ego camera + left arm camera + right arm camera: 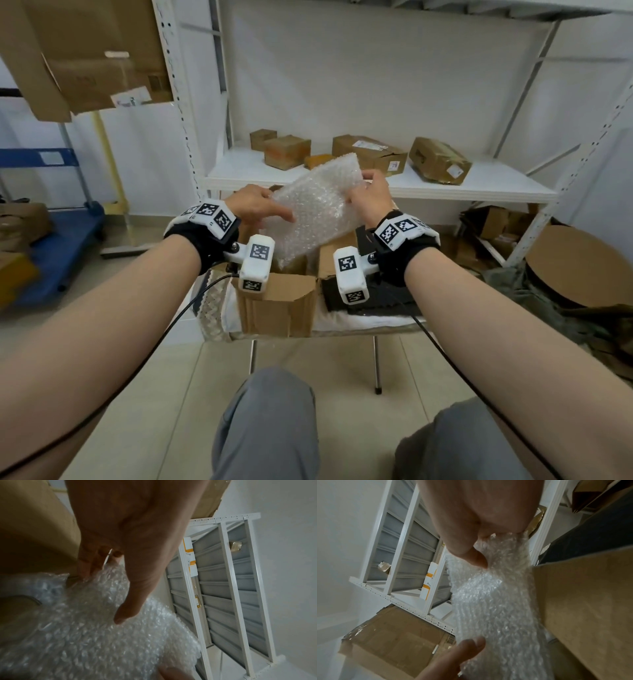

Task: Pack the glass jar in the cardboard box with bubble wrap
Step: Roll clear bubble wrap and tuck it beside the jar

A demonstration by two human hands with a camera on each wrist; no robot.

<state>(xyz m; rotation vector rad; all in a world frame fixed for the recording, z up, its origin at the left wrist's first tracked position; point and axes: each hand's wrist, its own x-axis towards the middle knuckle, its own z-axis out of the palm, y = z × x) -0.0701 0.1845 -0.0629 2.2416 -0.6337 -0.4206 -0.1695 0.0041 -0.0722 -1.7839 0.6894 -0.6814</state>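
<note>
The bubble wrap is held up in the air as a tilted sheet, just above the open cardboard box that stands on a small table in front of the seated person. The left hand holds the sheet at its left edge, with the thumb lying on the front side and the fingers behind it; the right hand pinches the upper right edge, thumb in front and the other fingers curled behind. I judge that this is the step of preparing the padding: the sheet is being spread or turned before it goes around the jar or into the box. The next move probably needs the sheet to be lowered flat and the jar to be brought on it, with both hands keeping the edges so that the thin plastic does not fold on itself. The glass jar itself I cannot find in any view; maybe it is hidden behind the sheet or inside the box, I cannot tell which. The inside of the box is also covered by the wrist devices and the wrap. Behind, a white shelf carries several closed cartons.
</note>
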